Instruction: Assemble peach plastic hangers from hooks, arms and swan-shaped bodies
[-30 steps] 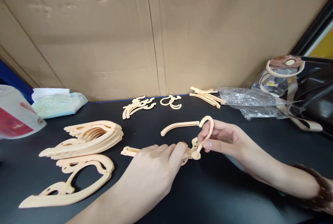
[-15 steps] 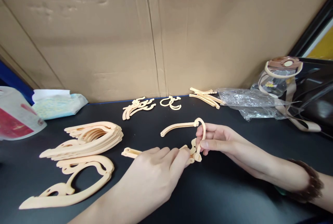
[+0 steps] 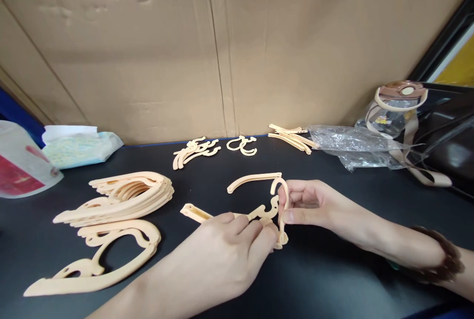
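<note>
My left hand [image 3: 235,252] is closed round beige plastic hanger arms [image 3: 196,213], its back hiding most of the grip. One arm juts out left of the knuckles, and a notched curved end shows to their right. My right hand [image 3: 309,205] pinches a beige hanger hook [image 3: 286,200] between thumb and fingers. The hook stands upright, curl at the top, its lower end close against the pieces at my left fingertips; whether they are joined, I cannot tell. Behind both hands, a loose hanger arm [image 3: 254,179] lies on the black table.
On the left are a stack of folded hangers [image 3: 157,198] and another folded hanger [image 3: 118,275]. Along the back lie curved pieces [image 3: 196,151], loose hooks [image 3: 247,147], straight arms [image 3: 291,136] and clear plastic bags [image 3: 348,141]. A tissue pack [image 3: 81,148], white-red container [image 3: 25,166] and bottle [image 3: 398,104] stand around.
The hook in my right hand has come down slightly and toward me, away from the loose arm's end. My left fingers have shifted right and lower, uncovering more of the notched piece.
</note>
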A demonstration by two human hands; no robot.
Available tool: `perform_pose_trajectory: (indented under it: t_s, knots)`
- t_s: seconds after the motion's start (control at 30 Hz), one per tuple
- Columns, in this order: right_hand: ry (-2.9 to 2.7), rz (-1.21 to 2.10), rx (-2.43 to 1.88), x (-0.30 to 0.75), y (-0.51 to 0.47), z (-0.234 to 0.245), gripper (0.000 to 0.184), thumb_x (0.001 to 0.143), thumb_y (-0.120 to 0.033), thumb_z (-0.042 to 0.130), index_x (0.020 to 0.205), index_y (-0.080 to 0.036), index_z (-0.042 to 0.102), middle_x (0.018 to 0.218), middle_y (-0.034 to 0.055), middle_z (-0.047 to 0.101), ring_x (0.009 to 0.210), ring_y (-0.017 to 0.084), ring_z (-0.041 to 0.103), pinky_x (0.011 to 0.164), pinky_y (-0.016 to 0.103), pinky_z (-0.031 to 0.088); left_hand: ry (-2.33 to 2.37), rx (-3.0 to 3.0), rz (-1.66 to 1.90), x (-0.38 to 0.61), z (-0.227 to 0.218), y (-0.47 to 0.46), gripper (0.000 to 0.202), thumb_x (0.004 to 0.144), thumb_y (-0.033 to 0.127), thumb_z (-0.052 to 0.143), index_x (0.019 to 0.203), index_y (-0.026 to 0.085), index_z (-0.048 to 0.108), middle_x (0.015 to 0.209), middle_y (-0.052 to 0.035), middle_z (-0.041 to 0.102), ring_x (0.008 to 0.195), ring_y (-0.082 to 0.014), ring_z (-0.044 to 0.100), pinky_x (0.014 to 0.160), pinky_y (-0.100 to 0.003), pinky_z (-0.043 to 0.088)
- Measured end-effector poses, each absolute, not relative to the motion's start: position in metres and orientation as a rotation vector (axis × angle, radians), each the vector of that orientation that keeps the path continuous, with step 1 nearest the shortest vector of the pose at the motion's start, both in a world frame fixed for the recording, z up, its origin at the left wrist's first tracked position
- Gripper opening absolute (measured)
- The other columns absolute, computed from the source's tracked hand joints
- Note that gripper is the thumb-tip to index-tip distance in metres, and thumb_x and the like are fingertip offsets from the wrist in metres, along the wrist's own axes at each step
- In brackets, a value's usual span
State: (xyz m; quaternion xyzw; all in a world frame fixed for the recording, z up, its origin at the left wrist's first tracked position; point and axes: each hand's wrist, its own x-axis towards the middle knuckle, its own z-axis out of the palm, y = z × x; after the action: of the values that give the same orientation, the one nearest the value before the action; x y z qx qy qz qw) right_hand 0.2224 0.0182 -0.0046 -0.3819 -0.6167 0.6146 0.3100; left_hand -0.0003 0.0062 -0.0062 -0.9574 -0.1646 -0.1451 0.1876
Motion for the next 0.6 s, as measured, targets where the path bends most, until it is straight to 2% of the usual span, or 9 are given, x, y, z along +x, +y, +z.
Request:
perform_pose_trajectory:
  t_s: [0.13,0.3,0.5,0.6]
  knots:
    - [-1.774,1.452,-1.048,0.223,0.017,0.0,0.025,0.083,-0.038,0.07,0.082,-0.018,0.055,0.079,-0.0017,0.056,0.075,0.012,0.053,0.077,0.026,0.042,-0.441,-2.636,-0.339,0.001,-0.005,0.006,0.013,0.085,0.006,0.053,0.097,0.011,0.056,0.072,-0.0011,0.059,0.057,-0.0179,0.054,0.047,-0.031,0.043]
    - [-1.881,1.286,-1.056,0.222,0.013,0.0,0.02,0.087,-0.037,0.064,0.082,-0.02,0.057,0.079,-0.0007,0.06,0.072,0.014,0.049,0.072,0.028,0.042,-0.454,-2.624,-0.147,0.003,-0.003,0.005,0.028,0.086,0.001,0.043,0.112,0.005,0.055,0.077,-0.0044,0.063,0.061,-0.0197,0.06,0.048,-0.032,0.046]
    - [-1.902,1.01,-1.143,0.221,0.006,-0.005,0.011,0.089,-0.035,0.062,0.09,-0.024,0.062,0.077,-0.0018,0.061,0.071,0.015,0.051,0.069,0.028,0.043,-0.627,-2.723,-0.156,0.004,-0.01,0.004,0.026,0.092,0.007,0.044,0.117,0.011,0.05,0.078,-0.0032,0.064,0.062,-0.0187,0.064,0.053,-0.029,0.049]
    - [-1.885,1.041,-1.138,0.221,0.006,-0.007,0.012,0.09,-0.035,0.062,0.092,-0.024,0.062,0.081,-0.0017,0.062,0.075,0.015,0.055,0.072,0.028,0.045,-0.728,-2.751,-0.187,0.006,-0.012,0.003,0.022,0.093,0.01,0.045,0.115,0.014,0.048,0.078,-0.0027,0.066,0.061,-0.0188,0.065,0.052,-0.028,0.049]
